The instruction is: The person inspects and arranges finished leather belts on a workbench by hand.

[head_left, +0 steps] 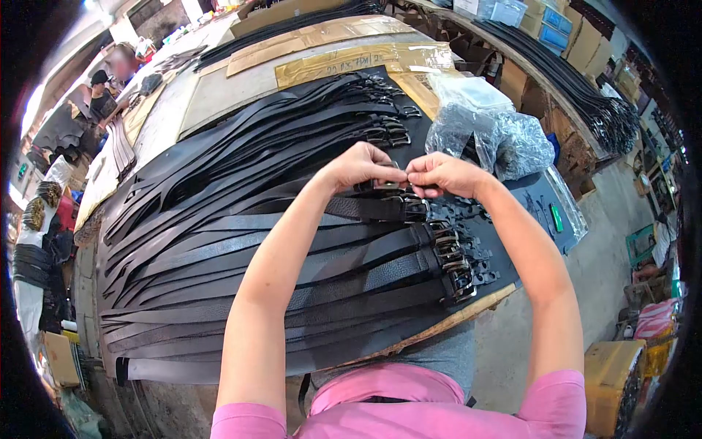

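My left hand (358, 167) is closed on the buckle end of a black belt (344, 207), lifted slightly above the others; the fingers hide most of the buckle. My right hand (455, 175) pinches close beside it, fingertips almost touching the left ones. Whatever it holds is too small to make out. Below both hands lie several black belts (351, 252) side by side, with metal buckles (455, 263) at their right ends. Beyond the hands spreads another group of belts (256, 132). Small black pieces (484, 271) lie beside the near buckles.
Crumpled clear plastic (523, 143) sits right of the hands. A green tool (556, 217) lies near the table's right edge. Cardboard sheets (351, 64) cover the far part. More belts hang over a side bench (585, 102). Another person (101, 102) is at far left.
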A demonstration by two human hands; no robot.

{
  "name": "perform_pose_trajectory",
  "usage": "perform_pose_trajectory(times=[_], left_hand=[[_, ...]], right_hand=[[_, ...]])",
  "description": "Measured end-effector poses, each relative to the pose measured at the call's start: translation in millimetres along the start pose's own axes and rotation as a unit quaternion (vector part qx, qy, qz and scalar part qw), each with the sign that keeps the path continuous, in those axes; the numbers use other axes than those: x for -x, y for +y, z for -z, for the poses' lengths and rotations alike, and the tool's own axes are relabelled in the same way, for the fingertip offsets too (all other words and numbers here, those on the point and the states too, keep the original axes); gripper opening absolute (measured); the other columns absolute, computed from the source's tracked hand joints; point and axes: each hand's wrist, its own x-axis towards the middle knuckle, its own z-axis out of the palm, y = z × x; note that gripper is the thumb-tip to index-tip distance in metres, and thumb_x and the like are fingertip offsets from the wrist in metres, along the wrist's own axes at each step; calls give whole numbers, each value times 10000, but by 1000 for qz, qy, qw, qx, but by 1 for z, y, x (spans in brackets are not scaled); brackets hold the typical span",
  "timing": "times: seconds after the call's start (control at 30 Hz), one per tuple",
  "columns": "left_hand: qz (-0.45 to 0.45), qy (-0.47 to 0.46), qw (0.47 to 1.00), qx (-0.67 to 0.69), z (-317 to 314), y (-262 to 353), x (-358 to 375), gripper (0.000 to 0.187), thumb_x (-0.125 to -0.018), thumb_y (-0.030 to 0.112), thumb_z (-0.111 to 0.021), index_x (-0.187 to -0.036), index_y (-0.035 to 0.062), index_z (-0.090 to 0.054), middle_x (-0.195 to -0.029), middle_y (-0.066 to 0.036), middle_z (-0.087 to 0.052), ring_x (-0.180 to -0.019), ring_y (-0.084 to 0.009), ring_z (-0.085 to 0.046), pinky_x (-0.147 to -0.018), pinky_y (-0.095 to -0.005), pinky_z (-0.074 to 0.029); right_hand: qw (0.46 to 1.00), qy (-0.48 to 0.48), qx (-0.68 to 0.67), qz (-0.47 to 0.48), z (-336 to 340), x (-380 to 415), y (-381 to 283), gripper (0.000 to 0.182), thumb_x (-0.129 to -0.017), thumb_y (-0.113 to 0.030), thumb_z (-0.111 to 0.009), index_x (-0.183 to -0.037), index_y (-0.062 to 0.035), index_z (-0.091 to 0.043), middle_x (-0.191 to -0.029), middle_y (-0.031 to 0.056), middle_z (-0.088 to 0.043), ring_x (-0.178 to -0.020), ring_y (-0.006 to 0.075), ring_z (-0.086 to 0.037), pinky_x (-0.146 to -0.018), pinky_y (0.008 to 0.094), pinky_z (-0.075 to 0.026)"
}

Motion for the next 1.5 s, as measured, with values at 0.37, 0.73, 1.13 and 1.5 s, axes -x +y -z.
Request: perform_pose_trajectory(times=[0.37,0.73,1.13,1.5], left_hand=[[-114,198,973,26,18,-33,-25,239,-839,207,-668,-889,-23,-708,-775,-59,-682,-727,-104,-624,-706,-234,-488],[-108,252,833,-481,74,-69,-75,323,-650,268,-760,-877,45,-702,-835,-150,-619,-848,-321,-594,-763,-385,-473],[-60,225,972,21,60,-38,-57,186,-803,148,-660,-926,83,-539,-784,5,-562,-650,-68,-471,-607,-193,-384],[-102,178,970,-132,27,-9,-10,197,-823,174,-678,-919,3,-669,-825,0,-621,-748,-68,-529,-682,-213,-413]], right_hand=[[985,123,117,7,15,-9,28,169,-880,-146,-558,-815,-14,-640,-578,25,-579,-481,52,-447,-461,213,-342],[834,262,458,163,39,-11,70,347,-789,-154,-646,-1101,-13,-586,-971,200,-616,-961,367,-578,-882,417,-444],[870,311,381,-46,68,125,67,125,-678,-57,-707,-783,8,-693,-734,135,-690,-688,194,-672,-646,309,-519],[709,509,475,115,43,89,124,224,-668,-189,-728,-845,-72,-654,-829,132,-610,-844,326,-605,-748,428,-483]])
